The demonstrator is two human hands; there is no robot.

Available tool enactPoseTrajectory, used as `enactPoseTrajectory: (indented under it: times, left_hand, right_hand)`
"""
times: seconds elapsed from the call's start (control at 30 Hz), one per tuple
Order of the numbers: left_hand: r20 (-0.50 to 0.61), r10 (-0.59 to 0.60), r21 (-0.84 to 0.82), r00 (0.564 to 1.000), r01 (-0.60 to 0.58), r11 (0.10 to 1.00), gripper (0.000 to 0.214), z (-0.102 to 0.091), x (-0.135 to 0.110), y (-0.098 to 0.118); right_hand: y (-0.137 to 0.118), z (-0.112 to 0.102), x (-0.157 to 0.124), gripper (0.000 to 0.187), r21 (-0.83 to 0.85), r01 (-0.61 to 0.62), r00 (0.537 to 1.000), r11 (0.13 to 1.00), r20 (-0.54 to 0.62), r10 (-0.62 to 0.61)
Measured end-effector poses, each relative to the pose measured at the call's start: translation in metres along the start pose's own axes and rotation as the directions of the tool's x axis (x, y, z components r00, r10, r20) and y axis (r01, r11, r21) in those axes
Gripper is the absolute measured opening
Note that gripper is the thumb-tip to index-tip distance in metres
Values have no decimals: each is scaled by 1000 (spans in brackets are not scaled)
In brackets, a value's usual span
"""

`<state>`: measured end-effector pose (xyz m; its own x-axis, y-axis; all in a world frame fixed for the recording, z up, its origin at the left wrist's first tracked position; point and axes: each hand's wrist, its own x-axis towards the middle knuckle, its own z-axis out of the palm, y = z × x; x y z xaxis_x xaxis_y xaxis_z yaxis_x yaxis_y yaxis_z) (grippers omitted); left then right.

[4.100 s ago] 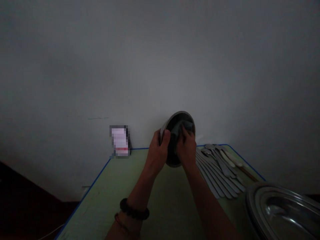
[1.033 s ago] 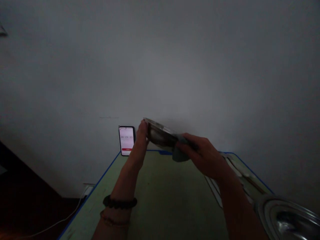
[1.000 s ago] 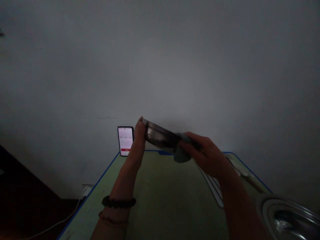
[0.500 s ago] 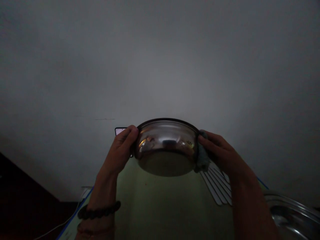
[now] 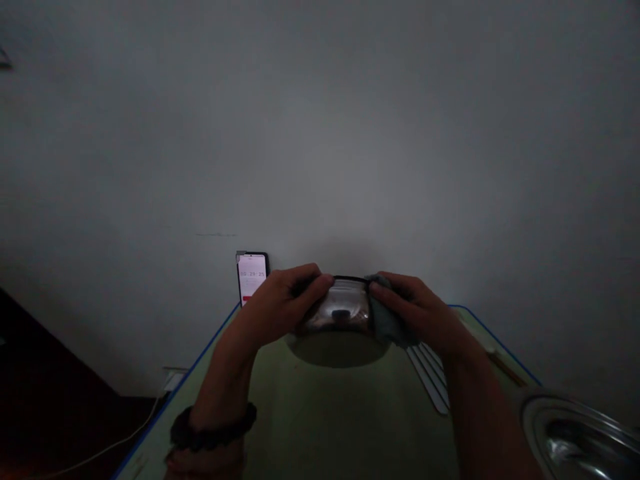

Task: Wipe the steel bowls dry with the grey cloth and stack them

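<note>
I hold a shiny steel bowl point(image 5: 340, 327) in both hands above the green table point(image 5: 320, 413), its base turned toward me. My left hand point(image 5: 280, 308) curls over the bowl's left rim, fingers wrapped round it. My right hand point(image 5: 420, 313) presses a grey cloth point(image 5: 387, 323) against the bowl's right side, fingers closed over the cloth. A dark bead bracelet point(image 5: 213, 433) sits on my left wrist.
A lit phone point(image 5: 253, 277) leans upright against the wall at the table's far left corner. Several flat metal utensils point(image 5: 430, 377) lie in a row to the right. A large steel dish point(image 5: 580, 440) sits at the near right. A white cable point(image 5: 115, 447) trails on the dark floor, left.
The bowl went from edge-on and tilted to base toward me, rose close, then dropped lower. My hands now sit closer together over its rim, with the cloth on the right side.
</note>
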<state>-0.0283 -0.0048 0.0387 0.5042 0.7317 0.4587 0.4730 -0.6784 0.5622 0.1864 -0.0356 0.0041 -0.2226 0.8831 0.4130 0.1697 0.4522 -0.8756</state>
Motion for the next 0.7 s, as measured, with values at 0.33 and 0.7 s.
enactPoseTrajectory:
  times: [0.33,0.7]
  left_hand:
    - [-498,-305,-317,812,158,935,37,16,10,-29]
    - [-103,-183,-306,978,144,941,43,4,-1,-2]
  right_hand:
    - [31,20,22,38,550,167,772,818,-589,238]
    - [0,-6,0,36,73,-38,949,997,-308,59]
